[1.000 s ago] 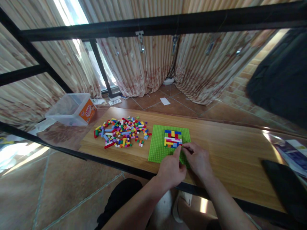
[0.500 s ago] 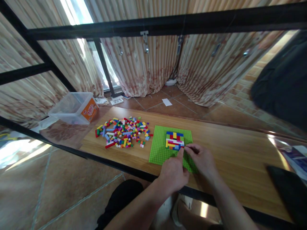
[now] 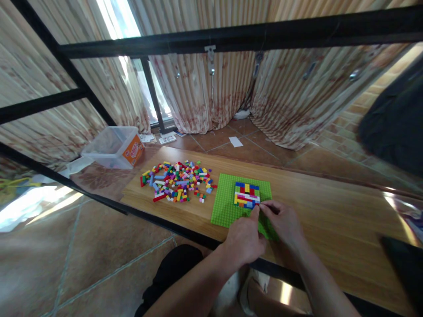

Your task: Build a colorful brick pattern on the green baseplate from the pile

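Observation:
A green baseplate (image 3: 224, 200) lies on a wooden table (image 3: 330, 211), and a small block of coloured bricks (image 3: 246, 193) is built on it. My left hand (image 3: 244, 240) and my right hand (image 3: 284, 222) meet at the near right corner of that block. Both have their fingers pinched together at the block's edge. What they pinch is too small to make out. A loose pile of small coloured bricks (image 3: 176, 180) is spread on the table to the left of the baseplate.
A clear plastic box (image 3: 114, 147) with an orange label stands on the floor at the table's far left. Black metal bars (image 3: 231, 37) cross the view above and to the left. Curtains hang behind. A dark object (image 3: 401, 255) lies at the table's right edge.
Both hands have stayed pinched at the near right corner of the brick block. The camera has turned a little, so everything sits slightly further right in view.

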`<state>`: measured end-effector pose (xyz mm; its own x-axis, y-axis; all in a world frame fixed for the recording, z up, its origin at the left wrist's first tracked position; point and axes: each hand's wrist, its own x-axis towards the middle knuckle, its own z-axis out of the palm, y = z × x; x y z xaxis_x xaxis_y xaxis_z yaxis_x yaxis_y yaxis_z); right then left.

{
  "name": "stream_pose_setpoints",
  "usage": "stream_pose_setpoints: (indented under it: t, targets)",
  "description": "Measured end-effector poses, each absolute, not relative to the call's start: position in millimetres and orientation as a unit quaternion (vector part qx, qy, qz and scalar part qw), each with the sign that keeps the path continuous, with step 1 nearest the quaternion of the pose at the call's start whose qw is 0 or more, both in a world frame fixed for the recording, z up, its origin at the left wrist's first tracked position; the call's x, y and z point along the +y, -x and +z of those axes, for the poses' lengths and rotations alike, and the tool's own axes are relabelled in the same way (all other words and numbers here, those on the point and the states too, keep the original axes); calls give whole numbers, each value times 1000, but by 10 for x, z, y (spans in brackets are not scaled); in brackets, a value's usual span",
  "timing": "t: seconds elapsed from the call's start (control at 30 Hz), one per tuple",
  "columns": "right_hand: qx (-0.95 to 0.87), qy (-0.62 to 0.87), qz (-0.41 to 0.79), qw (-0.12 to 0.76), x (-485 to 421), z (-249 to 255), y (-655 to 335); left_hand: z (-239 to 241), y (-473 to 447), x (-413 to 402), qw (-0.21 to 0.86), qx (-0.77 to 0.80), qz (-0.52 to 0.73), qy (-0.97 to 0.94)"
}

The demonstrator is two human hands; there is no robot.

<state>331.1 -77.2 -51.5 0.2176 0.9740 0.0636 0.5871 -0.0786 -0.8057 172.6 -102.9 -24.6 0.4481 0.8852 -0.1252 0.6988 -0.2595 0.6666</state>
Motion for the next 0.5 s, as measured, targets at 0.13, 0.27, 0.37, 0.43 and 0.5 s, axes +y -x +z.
stream_pose_setpoints:
  t: [0.13,0.27,0.37,0.43,0.5]
  targets:
    - [-565,699,267,346,-751,-579,-3417,-293,-1676,-1067,349,483,170,-785]
    - [-559,733,249,298,-694,-586,-3412,-315,-1623,-1112,340,473,191,-790]
    - [-570,742,210,284,-671,-573,-3346,-309,-1589,-1120,343,479,215,-779]
    - [-571,748,197,275,-663,-581,-3321,-308,-1569,-1106,344,483,236,-770]
    - [-573,749,191,273,-658,-603,-3325,-309,-1542,-1074,337,486,260,-764]
